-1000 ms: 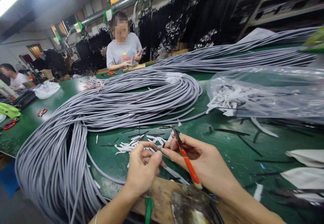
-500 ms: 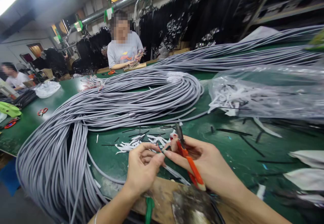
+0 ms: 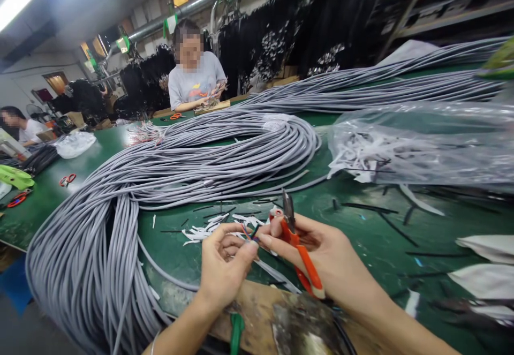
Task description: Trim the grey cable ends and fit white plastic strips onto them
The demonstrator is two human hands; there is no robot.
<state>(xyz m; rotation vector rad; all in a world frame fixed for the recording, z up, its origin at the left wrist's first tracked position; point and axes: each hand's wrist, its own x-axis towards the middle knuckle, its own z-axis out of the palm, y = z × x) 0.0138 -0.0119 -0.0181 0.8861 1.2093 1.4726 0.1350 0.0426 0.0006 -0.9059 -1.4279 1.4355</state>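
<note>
Between the fingertips of my left hand [image 3: 227,261] is the end of a grey cable, with thin coloured wires [image 3: 252,232] sticking out. The cable [image 3: 171,279] seems to run from the coil into that hand. My right hand [image 3: 327,245] is closed round orange-handled wire cutters [image 3: 307,266], whose dark jaws point up and away from the wires. The thumb and forefinger of this hand touch the coloured wires close to my left fingertips. Behind both hands lie white strips [image 3: 206,230] of scrap.
A large coil of grey cables [image 3: 217,165] covers the left and middle of the green table [image 3: 313,210]. A clear plastic bag [image 3: 425,146] of white scraps lies right. Black offcuts are scattered nearby. A wooden board [image 3: 257,312] is at the front edge. A person [image 3: 196,79] sits opposite.
The coloured wires are more spread apart above my left fingertips. My right fingers have shifted slightly on them, and the cutters have turned a little. The left hand has hardly moved.
</note>
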